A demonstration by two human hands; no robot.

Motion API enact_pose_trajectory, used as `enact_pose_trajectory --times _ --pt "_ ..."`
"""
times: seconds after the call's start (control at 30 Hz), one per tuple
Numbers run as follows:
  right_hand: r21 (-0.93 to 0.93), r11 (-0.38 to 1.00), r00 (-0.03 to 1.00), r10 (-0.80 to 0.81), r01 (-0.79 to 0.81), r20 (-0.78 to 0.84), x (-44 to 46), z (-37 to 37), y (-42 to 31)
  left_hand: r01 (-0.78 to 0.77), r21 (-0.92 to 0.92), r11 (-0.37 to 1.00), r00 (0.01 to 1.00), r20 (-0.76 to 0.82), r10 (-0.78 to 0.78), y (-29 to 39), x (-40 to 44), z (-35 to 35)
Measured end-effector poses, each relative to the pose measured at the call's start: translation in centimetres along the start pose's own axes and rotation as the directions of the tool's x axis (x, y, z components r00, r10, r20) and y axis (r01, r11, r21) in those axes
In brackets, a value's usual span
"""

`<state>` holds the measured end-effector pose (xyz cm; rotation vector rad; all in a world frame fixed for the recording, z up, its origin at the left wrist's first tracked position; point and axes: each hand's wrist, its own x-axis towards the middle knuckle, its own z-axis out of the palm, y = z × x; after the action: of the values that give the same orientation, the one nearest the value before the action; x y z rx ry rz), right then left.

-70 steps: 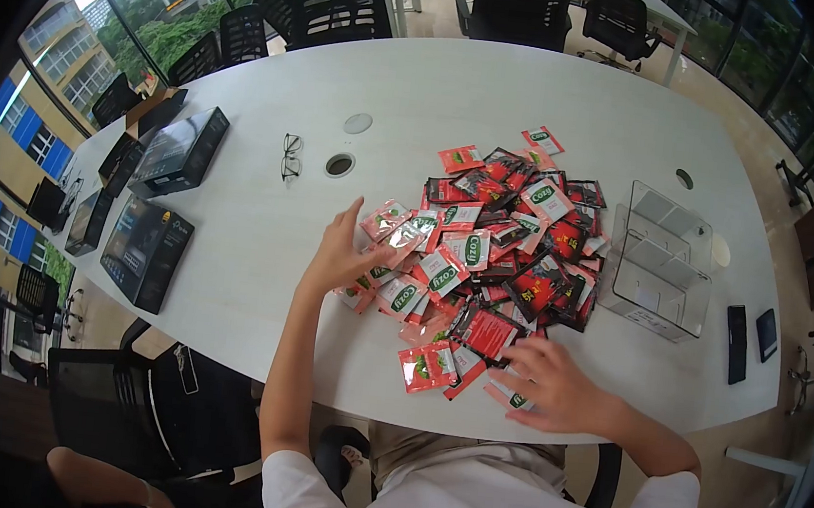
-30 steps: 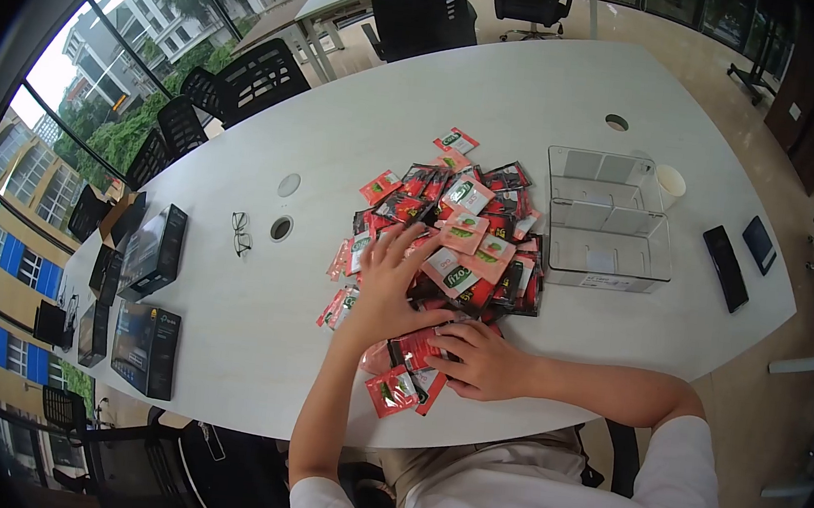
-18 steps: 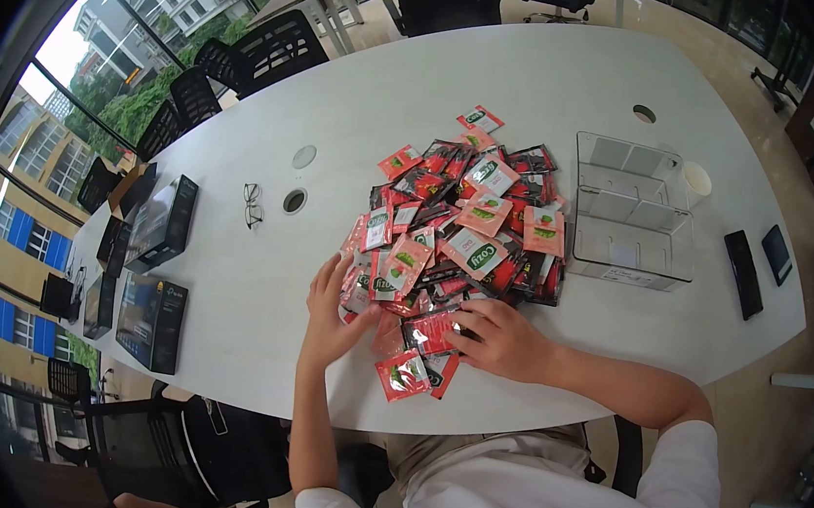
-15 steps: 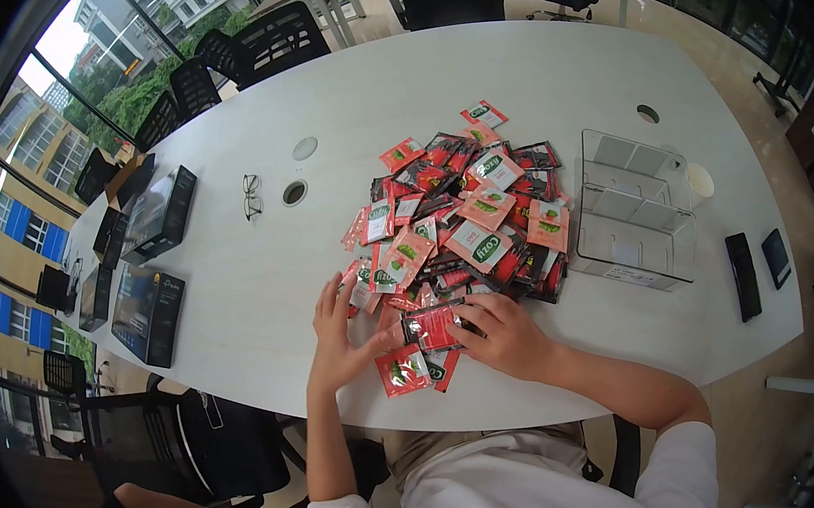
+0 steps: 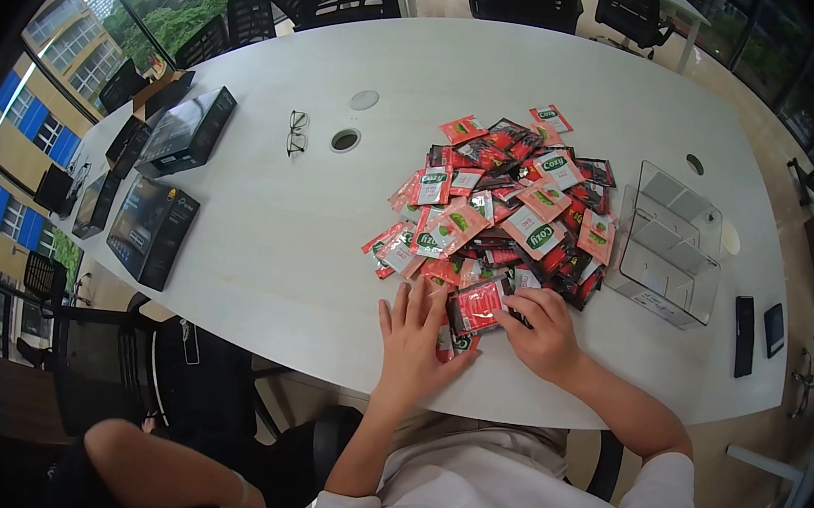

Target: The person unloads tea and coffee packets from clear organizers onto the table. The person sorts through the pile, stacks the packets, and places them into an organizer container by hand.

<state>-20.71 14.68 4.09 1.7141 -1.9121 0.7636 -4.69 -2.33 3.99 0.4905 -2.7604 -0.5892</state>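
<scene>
A heap of small sachets (image 5: 537,229), some pink and white with "Cozy" on them and others red and black, is spread over the white table. My right hand (image 5: 548,338) grips one red and black sachet (image 5: 478,305) by its right side, thumb and fingers closed at the heap's near edge. My left hand (image 5: 413,341) lies palm down just left of that sachet, its fingers spread over the near sachets. Its thumb points toward a sachet (image 5: 463,342) below the held one. Part of the sachets beneath my left hand is hidden.
A clear divided organizer (image 5: 668,245) stands right of the heap, with a white cup (image 5: 729,240) behind it. Farther right lie two dark devices (image 5: 744,335). Glasses (image 5: 297,134) and black boxes (image 5: 154,230) are on the left. Another person's arm (image 5: 166,471) shows at lower left.
The camera view has turned, shifting the table's contents rightward. My left hand has come over the near sachets, covering the red one that lay in front. My right hand keeps its sachet.
</scene>
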Motion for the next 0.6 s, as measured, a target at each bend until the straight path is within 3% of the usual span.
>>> enact_pose_trajectory --times 0.4,0.6 --pt "0.075 0.996 0.997 0.053 -0.057 0.053 0.0 -0.4 1.1 -0.076 -0.021 0.997 0.989 -0.129 0.073 -0.2 0.0 -0.1" --pt "0.149 0.985 0.984 0.112 -0.091 -0.14 0.5 -1.9 1.9 -0.103 -0.047 0.994 0.987 -0.132 0.096 0.0 0.0 -0.1"
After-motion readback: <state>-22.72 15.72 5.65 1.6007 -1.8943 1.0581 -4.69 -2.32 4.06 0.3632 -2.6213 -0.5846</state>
